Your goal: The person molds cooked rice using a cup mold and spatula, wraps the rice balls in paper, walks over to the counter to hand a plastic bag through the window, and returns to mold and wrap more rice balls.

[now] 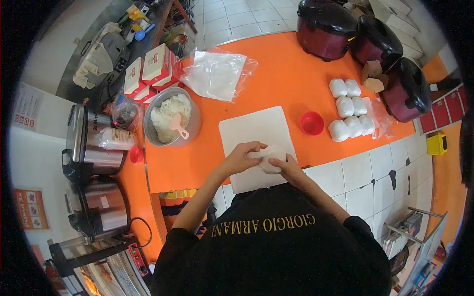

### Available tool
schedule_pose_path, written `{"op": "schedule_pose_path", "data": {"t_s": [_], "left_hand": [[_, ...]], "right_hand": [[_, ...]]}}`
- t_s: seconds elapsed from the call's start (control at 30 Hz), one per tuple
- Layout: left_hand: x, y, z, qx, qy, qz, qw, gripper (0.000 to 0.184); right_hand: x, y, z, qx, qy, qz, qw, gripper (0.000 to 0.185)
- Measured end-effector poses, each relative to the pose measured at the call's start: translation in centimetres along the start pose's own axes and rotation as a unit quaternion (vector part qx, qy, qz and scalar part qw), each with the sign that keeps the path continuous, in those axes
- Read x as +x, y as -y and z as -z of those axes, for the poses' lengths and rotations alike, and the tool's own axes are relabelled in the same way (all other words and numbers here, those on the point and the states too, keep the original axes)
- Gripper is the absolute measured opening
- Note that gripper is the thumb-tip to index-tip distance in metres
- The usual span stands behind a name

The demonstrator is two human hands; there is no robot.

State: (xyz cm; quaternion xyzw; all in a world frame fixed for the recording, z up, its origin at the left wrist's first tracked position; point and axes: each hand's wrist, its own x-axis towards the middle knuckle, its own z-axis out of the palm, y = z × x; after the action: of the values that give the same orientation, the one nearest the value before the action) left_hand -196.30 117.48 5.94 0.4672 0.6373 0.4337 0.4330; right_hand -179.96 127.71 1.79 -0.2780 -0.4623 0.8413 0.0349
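Note:
A round bundle wrapped in white paper (271,159) is held between both hands over the white paper sheets (254,126). My left hand (243,158) is closed on a gathered paper end at the bundle's left side. My right hand (289,167) grips the bundle from the right, thumb on its near face. What lies inside the wrap is hidden. Left of the sheets stands a metal pot of white rice (165,111) with a pink rice scoop (178,126) resting in it. A red bowl (312,123) sits to the right of the sheets.
Several wrapped white bundles (344,106) stand in rows at the right, near dark red rice cookers (327,29). Clear plastic bags with white sheets (218,74) lie at the back. Red-and-white boxes (159,66) are stacked behind the pot. Steel cookers (101,143) line the left side.

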Motion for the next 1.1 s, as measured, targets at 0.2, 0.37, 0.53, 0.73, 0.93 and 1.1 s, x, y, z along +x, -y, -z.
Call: {"op": "schedule_pose_path", "data": {"t_s": [0.2, 0.37, 0.53, 0.73, 0.93, 1.1], "left_hand": [[-0.3, -3.9, -0.4, 0.366, -0.099, -0.345, 0.858, 0.027], [-1.1, -2.3, -3.5, 0.377, -0.203, -0.382, 0.819, 0.042], [-1.2, 0.3, -9.0, 0.162, -0.245, -0.188, 0.937, 0.046], [-2.1, 1.0, -9.7, -0.070, 0.059, -0.020, 0.996, 0.046], [-3.0, 6.3, -6.7, 0.244, -0.082, -0.013, 0.966, 0.039], [-4.0, 7.7, -4.9, 0.235, -0.083, 0.015, 0.968, 0.035]], "right_hand": [[-1.4, -0.1, 0.7, 0.300, 0.125, -0.048, 0.944, 0.055], [-2.2, 0.8, -0.4, 0.409, 0.196, -0.055, 0.889, 0.064], [-3.1, 4.3, -1.6, 0.346, 0.018, 0.010, 0.938, 0.059], [-2.8, 3.4, 1.8, -0.019, -0.208, -0.009, 0.978, 0.058], [-1.5, -1.2, 9.5, -0.403, -0.352, 0.112, 0.837, 0.047], [-1.5, -1.0, 10.0, -0.632, -0.416, 0.204, 0.621, 0.043]]}}
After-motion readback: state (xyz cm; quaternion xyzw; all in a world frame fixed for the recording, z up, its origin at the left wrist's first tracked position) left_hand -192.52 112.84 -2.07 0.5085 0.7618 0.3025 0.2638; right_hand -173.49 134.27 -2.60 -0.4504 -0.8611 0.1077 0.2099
